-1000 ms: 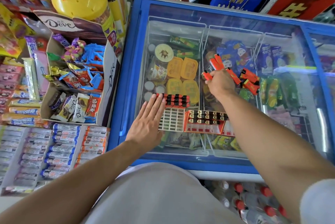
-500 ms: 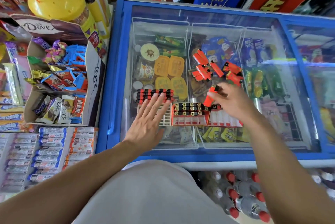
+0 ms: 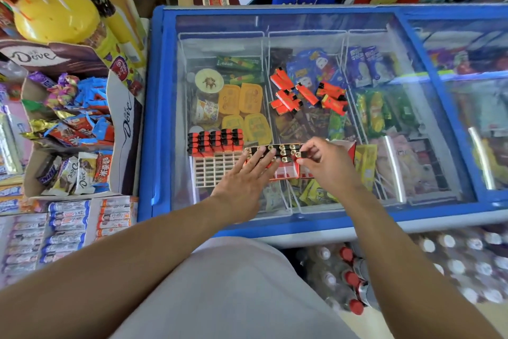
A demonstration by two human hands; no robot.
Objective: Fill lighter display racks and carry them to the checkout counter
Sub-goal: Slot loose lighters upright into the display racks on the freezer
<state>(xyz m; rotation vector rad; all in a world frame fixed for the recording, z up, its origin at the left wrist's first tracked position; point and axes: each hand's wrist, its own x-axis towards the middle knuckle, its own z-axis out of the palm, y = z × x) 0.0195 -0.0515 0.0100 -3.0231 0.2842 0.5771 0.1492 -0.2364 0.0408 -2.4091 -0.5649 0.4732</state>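
Two lighter racks lie on the freezer's glass lid (image 3: pixel 302 22). The white grid rack (image 3: pixel 213 171) on the left has rows of red lighters (image 3: pixel 215 140) along its far edge. The red rack (image 3: pixel 287 172) beside it holds black-topped lighters (image 3: pixel 277 153) in its far rows. My left hand (image 3: pixel 244 179) lies flat with straight fingers across the red rack's left part. My right hand (image 3: pixel 325 164) pinches one lighter (image 3: pixel 302 154) at the red rack's right end. Several loose red lighters (image 3: pixel 305 94) lie scattered on the glass farther back.
A Dove chocolate display box (image 3: pixel 82 130) stands left of the freezer, with rows of candy rolls (image 3: pixel 68 226) below it and a yellow jar (image 3: pixel 55 17) behind. Bottled drinks (image 3: pixel 349 278) sit on the floor at the freezer's front. Ice cream packs show under the glass.
My right hand took a lighter from the loose pile and brought it down to the red rack's right end. My left hand slid right from the white rack onto the red rack.
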